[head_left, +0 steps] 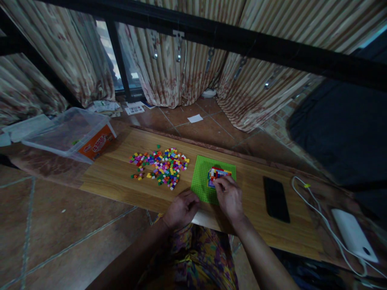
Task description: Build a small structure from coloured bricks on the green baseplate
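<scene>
The right hand (229, 197) pinches at the brick build (220, 172) on the green baseplate (200, 175), left hand (182, 208) curled, what either grips unclear; placing seems in hand, next needing careful alignment.

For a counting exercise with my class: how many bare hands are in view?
2. The left hand is by the near left corner of the square, green, studded plastic baseplate; the right hand is at the small multicoloured plastic-brick build on it. No other hand shows.
</scene>
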The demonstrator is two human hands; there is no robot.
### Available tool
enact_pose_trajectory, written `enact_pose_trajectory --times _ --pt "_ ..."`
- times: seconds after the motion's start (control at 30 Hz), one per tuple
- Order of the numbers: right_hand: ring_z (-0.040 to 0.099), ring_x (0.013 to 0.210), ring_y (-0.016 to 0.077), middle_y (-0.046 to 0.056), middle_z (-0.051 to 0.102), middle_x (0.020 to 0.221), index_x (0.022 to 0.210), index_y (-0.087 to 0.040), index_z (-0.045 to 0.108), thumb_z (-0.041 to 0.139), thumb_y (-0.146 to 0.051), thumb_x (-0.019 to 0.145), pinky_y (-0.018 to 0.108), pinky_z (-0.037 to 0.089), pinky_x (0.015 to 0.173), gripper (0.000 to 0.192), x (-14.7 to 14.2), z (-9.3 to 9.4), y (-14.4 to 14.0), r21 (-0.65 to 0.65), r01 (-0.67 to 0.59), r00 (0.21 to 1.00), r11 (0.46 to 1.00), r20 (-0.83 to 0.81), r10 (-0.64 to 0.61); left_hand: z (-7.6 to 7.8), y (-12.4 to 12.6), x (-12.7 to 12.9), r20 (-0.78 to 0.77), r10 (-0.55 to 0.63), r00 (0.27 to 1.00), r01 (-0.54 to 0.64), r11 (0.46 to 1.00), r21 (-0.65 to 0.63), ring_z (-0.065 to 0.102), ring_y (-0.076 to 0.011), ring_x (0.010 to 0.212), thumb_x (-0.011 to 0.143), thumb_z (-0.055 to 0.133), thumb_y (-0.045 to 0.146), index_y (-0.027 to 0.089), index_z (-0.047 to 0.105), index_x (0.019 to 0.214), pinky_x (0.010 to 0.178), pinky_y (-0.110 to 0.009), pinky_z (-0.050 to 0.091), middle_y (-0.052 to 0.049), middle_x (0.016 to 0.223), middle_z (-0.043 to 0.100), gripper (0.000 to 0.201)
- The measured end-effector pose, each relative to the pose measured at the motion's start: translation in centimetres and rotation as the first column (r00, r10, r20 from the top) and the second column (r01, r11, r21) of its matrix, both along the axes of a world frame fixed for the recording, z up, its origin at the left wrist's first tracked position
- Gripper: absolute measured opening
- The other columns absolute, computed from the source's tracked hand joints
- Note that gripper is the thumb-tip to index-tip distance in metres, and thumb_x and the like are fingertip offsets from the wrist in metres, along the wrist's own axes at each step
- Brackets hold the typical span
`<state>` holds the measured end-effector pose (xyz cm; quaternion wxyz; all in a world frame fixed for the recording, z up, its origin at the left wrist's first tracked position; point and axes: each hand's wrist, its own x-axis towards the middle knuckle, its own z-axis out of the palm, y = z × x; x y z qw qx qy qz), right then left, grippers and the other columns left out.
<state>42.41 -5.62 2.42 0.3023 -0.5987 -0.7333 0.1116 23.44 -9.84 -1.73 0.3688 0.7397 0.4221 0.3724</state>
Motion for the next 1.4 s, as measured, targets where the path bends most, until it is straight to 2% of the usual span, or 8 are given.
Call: enact_pose_trajectory --times 0.23,0.43,0.57,0.67,0.8,0.97,1.1,1.4 --pt "0.060 0.081 0.0177 0.005 0.065 0.088 0.077 -0.020 0.067 0.050 -0.019 0.089 0.029 0.046 0.076 0.021 0.1 -0.5 0.1 0.014 -0.006 0.998 1.000 -0.055 0.006 0.0 -0.1 0.0 -0.029 0.006 1.000 -0.005 1.000 0.015 0.053 -0.0156 0.079 0.087 0.047 0.017 0.019 0.055 0.082 0.069 -0.027 0.042 -0.003 0.078 0.056 0.010" --pt "0.061 0.077 0.0174 0.004 0.065 0.082 0.075 -0.021 0.067 0.052 -0.023 0.090 0.029 0.047 0.075 0.021 0.2 -0.6 -0.1 0.026 -0.017 0.994 1.000 -0.106 0.019 -0.1 -0.1 0.0 -0.059 0.010 0.998 -0.008 0.999 0.032 0.054 -0.0158 0.080 0.089 0.046 0.017 0.019 0.055 0.082 0.070 -0.028 0.043 -0.003 0.079 0.057 0.012" --pt "0.063 0.082 0.0182 0.005 0.067 0.089 0.088 -0.021 0.068 0.052 -0.028 0.091 0.030 0.049 0.077 0.018 0.3 0.2 -1.1 0.078 0.052 0.973 0.996 -0.229 -0.033 0.1 -0.1 0.1 -0.071 -0.004 0.997 0.008 0.998 0.056 0.055 -0.0161 0.081 0.089 0.046 0.018 0.019 0.055 0.082 0.071 -0.028 0.044 -0.003 0.080 0.057 0.012" --pt "0.062 0.080 0.0179 0.005 0.067 0.088 0.090 -0.020 0.068 0.051 -0.030 0.092 0.030 0.049 0.074 0.020 -0.1 1.2 -1.7 0.101 0.084 0.962 0.991 -0.268 -0.054 0.3 -0.2 0.2 -0.112 -0.018 0.994 0.028 0.996 0.088 0.055 -0.0160 0.079 0.089 0.046 0.019 0.019 0.056 0.082 0.070 -0.029 0.044 -0.003 0.080 0.057 0.012" --pt "0.063 0.080 0.0175 0.005 0.067 0.088 0.089 -0.022 0.068 0.049 -0.026 0.092 0.029 0.048 0.074 0.019 -2.2 1.9 -1.9 0.034 -0.043 0.974 0.999 -0.220 0.049 0.2 -0.4 0.5 -0.204 -0.004 0.979 0.034 0.989 0.142 0.055 -0.0164 0.077 0.088 0.045 0.017 0.018 0.057 0.083 0.070 -0.030 0.045 -0.004 0.078 0.058 0.013" --pt "0.065 0.081 0.0171 0.004 0.069 0.087 0.086 -0.021 0.069 0.052 -0.018 0.086 0.028 0.049 0.076 0.017 -5.9 0.7 -1.0 -0.149 -0.228 0.956 0.962 -0.220 0.193 -0.7 -0.7 0.8 -0.235 0.049 0.971 0.002 0.977 0.212 0.058 -0.0208 0.087 0.079 0.053 0.014 0.017 0.062 0.089 0.080 -0.034 0.049 -0.008 0.088 0.063 0.014" --pt "0.065 0.082 0.0169 0.003 0.071 0.091 0.089 -0.022 0.070 0.054 -0.015 0.084 0.029 0.050 0.078 0.018 -7.8 -0.6 0.5 -0.224 -0.269 0.951 0.937 -0.219 0.220 -1.3 -0.9 1.0 -0.249 0.084 0.965 -0.023 0.971 0.239 0.059 -0.0241 0.094 0.077 0.055 0.014 0.016 0.064 0.091 0.086 -0.039 0.050 -0.010 0.095 0.066 0.017" --pt "0.065 0.086 0.0155 0.002 0.069 0.098 0.097 -0.024 0.071 0.053 -0.006 0.082 0.027 0.049 0.082 0.030 -9.5 -2.1 3.9 -0.226 -0.320 0.947 0.920 -0.087 0.308 -0.9 -1.0 1.0 -0.291 0.099 0.952 -0.028 0.971 0.238 0.061 -0.0205 0.084 0.084 0.050 0.018 0.018 0.062 0.080 0.080 -0.036 0.050 -0.007 0.082 0.066 0.013"
